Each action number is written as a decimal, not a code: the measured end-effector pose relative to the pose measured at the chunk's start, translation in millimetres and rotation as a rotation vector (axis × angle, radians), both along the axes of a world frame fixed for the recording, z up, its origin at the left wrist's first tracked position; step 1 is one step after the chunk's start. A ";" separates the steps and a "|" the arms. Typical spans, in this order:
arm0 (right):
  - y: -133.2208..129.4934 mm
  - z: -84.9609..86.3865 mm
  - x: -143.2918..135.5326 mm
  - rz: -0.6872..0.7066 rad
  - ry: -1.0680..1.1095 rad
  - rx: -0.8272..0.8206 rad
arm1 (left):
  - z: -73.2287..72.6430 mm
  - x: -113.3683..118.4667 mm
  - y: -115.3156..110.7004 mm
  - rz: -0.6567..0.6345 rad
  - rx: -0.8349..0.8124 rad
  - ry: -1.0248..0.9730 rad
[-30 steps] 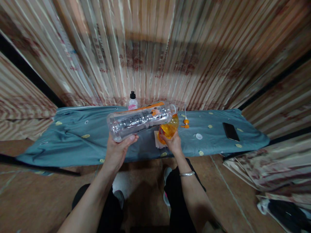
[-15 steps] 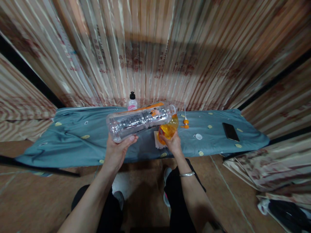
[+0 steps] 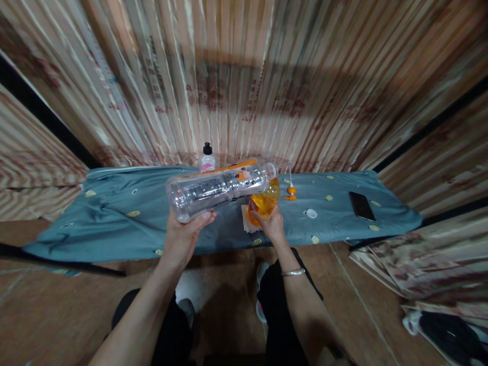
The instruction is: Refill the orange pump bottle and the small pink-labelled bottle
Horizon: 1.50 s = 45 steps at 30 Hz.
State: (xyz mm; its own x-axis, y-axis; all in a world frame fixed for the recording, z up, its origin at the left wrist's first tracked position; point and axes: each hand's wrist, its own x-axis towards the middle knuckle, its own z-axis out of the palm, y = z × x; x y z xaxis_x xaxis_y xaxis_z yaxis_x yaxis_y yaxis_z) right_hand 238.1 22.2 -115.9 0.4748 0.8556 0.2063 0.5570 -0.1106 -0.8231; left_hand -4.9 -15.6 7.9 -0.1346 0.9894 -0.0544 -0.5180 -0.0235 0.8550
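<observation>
My left hand (image 3: 186, 231) is wrapped round the base of a large clear plastic bottle (image 3: 217, 188) with an orange label. The bottle lies tilted almost level, its mouth at the right. Below that mouth, my right hand (image 3: 270, 223) grips a smaller bottle (image 3: 264, 202) of yellow-orange liquid. The two bottle necks meet or overlap; whether they touch or liquid flows, I cannot make out. Under the smaller bottle lies a pale napkin-like sheet (image 3: 249, 223). An orange pump top (image 3: 292, 192) with a clear tube rests to the right.
A blue-green patterned cloth (image 3: 114, 218) covers the narrow table. At the back stands a small bottle with a black cap (image 3: 208, 157). A white oval piece (image 3: 311, 213) and a black phone (image 3: 361, 206) lie at the right. Striped curtains (image 3: 236, 91) hang close behind.
Both hands and both bottles keep almost the same pose. Only a very slight shift of the whole view shows.
</observation>
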 end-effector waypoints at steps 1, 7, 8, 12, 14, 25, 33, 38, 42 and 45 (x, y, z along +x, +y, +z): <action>0.1 -0.1 0.1 -0.001 0.000 -0.001 | -0.1 0.2 -0.1 -0.001 -0.001 0.000; -0.3 2.4 -0.2 -0.010 0.003 -0.032 | 1.2 1.4 -0.1 0.003 -0.003 0.006; -0.5 3.0 -0.4 -0.004 0.003 -0.024 | 1.2 1.3 -0.1 0.003 -0.003 0.007; -1.4 4.5 -1.3 -0.003 0.003 -0.016 | -0.5 0.2 0.0 -0.002 0.000 0.007; -1.5 4.6 -1.5 -0.012 0.003 -0.028 | -1.9 -0.3 0.2 -0.001 0.004 0.012; -3.0 10.9 -3.5 -0.006 0.004 -0.069 | 0.5 0.7 0.9 0.011 0.001 0.033; -1.6 4.0 -1.6 -0.010 0.007 -0.025 | -0.1 1.2 0.6 0.006 0.000 0.011; -0.8 2.3 -0.9 -0.017 -0.001 -0.030 | 0.8 0.8 0.7 0.004 -0.001 0.022; -1.8 4.7 -1.2 -0.012 0.010 -0.038 | -1.3 0.1 1.6 0.005 0.009 0.047; -2.4 6.1 -1.4 0.000 0.013 -0.029 | -2.1 0.0 1.8 0.007 0.015 0.053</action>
State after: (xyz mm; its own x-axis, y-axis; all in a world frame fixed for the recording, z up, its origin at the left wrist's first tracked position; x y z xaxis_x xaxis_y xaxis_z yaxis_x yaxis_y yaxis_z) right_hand 236.7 19.8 -109.9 0.4777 0.8609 0.1751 0.5461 -0.1348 -0.8268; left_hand -4.9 -13.8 5.8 -0.1434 0.9891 -0.0319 -0.4720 -0.0400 0.8807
